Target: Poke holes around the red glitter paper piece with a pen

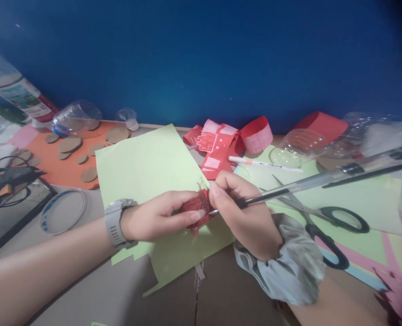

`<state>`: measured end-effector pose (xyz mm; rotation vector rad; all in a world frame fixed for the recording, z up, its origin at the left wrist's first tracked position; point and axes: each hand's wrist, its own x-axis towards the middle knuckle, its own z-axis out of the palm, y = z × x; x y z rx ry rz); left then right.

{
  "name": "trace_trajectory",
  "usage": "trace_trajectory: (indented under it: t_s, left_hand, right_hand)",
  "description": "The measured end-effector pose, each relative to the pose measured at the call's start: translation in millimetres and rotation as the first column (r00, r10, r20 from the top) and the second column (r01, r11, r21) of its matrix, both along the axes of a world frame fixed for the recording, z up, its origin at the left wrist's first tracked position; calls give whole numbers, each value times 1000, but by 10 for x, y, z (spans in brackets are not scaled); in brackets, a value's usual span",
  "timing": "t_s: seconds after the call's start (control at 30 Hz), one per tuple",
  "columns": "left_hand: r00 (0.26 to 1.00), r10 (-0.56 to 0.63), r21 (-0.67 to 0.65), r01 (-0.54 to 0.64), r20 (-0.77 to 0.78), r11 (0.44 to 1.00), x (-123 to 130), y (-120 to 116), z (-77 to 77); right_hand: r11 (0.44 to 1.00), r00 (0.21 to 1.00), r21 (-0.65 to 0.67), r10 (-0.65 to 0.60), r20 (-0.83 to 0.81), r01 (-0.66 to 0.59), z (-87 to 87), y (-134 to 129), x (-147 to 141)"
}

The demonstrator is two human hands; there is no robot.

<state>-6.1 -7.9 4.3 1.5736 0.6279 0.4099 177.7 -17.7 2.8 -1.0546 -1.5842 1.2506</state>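
Note:
My left hand (168, 213), with a grey watch (116, 223) on its wrist, is closed on a small red piece with a dark dotted pattern (201, 209). My right hand (243, 208) is closed, with a clear ballpoint pen (309, 182) lodged in it and slanting up to the right. The pen's tip reaches the red piece. Thumb and forefinger of that hand pinch together at the piece's upper edge; what is between them is hidden. Beneath both hands lies a light green paper sheet (142, 165) with a cut, stepped lower edge.
Black-handled scissors (309, 217) lie open at right on coloured papers. Red paper strips (219, 145) and a white marker (265, 164) are behind the hands. At left are cardboard discs (70, 144) on orange paper, a tape roll (63, 212), a black glue gun (7, 183) and plastic bottles (20, 93).

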Motion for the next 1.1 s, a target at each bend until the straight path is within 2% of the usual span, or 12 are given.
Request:
trace_trajectory:
  t_s: [1.1]
  left_hand:
    - [1000, -2, 8, 2, 1, 1000, 0, -4, -10]
  right_hand:
    - [1000, 999, 17, -19, 45, 18, 19, -2, 1]
